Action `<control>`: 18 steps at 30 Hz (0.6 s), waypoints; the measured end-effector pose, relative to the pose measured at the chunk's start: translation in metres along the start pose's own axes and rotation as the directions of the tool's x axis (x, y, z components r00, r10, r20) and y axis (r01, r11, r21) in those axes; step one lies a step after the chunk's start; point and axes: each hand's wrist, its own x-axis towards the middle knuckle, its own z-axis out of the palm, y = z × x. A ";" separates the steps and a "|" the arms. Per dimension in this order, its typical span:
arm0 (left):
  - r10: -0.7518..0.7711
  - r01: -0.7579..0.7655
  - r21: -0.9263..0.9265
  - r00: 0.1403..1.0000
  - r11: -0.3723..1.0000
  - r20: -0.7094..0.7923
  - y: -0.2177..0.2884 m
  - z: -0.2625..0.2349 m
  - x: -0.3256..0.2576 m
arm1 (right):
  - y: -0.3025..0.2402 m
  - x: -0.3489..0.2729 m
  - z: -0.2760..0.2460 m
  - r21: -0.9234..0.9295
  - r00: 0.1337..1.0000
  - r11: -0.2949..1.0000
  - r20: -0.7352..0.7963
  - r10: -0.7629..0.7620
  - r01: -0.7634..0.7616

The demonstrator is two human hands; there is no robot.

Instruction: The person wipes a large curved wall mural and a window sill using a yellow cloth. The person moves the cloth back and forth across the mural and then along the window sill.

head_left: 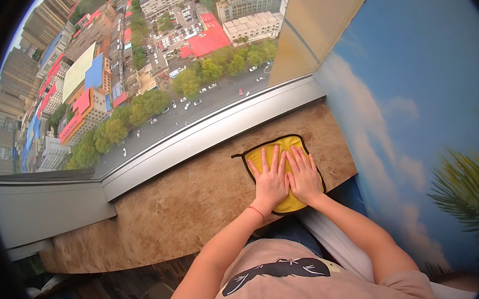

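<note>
A yellow cleaning cloth point(294, 203) with a black edge and a small black loop lies spread on the brown marbled windowsill point(165, 213), near its right end. My left hand point(271, 181) rests flat on the cloth, fingers stretched out and apart. Beside it, my right hand point(303, 175) also presses flat on the cloth with its fingers extended. The two thumbs nearly meet between the hands. The cloth's near edge reaches the front edge of the sill. Whatever lies under the cloth is hidden.
Along the sill's far side runs a silver window frame point(210, 135), with a street and buildings far below beyond the glass. At the right stands a wall point(384, 114) painted with sky and palm leaves. A grey frame section point(51, 211) borders the left end.
</note>
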 end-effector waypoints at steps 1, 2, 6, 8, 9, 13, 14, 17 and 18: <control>0.012 -0.012 0.010 1.000 1.000 0.003 0.001 0.002 0.012 | 0.007 0.009 0.000 -0.006 1.000 1.000 -0.025 0.003 -0.003; 0.015 -0.015 0.018 1.000 1.000 -0.025 0.000 0.007 0.026 | 0.016 0.021 0.002 -0.012 0.999 1.000 -0.051 0.005 -0.006; 0.020 -0.017 0.031 0.995 0.999 -0.094 0.001 0.026 0.082 | 0.056 0.065 0.007 -0.031 0.989 0.999 -0.149 0.003 -0.008; 0.018 -0.019 -0.013 0.998 1.000 -0.060 0.003 0.035 0.098 | 0.069 0.069 0.009 -0.028 0.984 0.999 -0.177 0.019 -0.024; 0.017 -0.015 0.019 0.997 1.000 -0.072 0.005 0.032 0.100 | 0.068 0.070 0.009 -0.017 0.984 0.999 -0.178 0.028 -0.032; 0.056 -0.055 0.013 0.996 0.998 -0.066 0.027 0.031 0.073 | 0.062 0.031 0.000 -0.007 0.986 0.994 -0.130 0.107 -0.109; 0.060 -0.060 0.002 0.998 0.998 0.005 0.033 0.033 0.061 | 0.061 0.017 -0.003 -0.012 0.986 0.991 -0.109 0.129 -0.131; 0.100 -0.100 -0.010 0.995 0.995 0.023 0.053 0.034 0.057 | 0.070 -0.002 -0.010 0.019 0.979 0.983 -0.089 0.185 -0.184; 0.111 -0.111 -0.004 0.994 0.994 0.013 0.056 0.034 0.063 | 0.072 -0.004 -0.013 0.020 0.977 0.982 -0.095 0.191 -0.190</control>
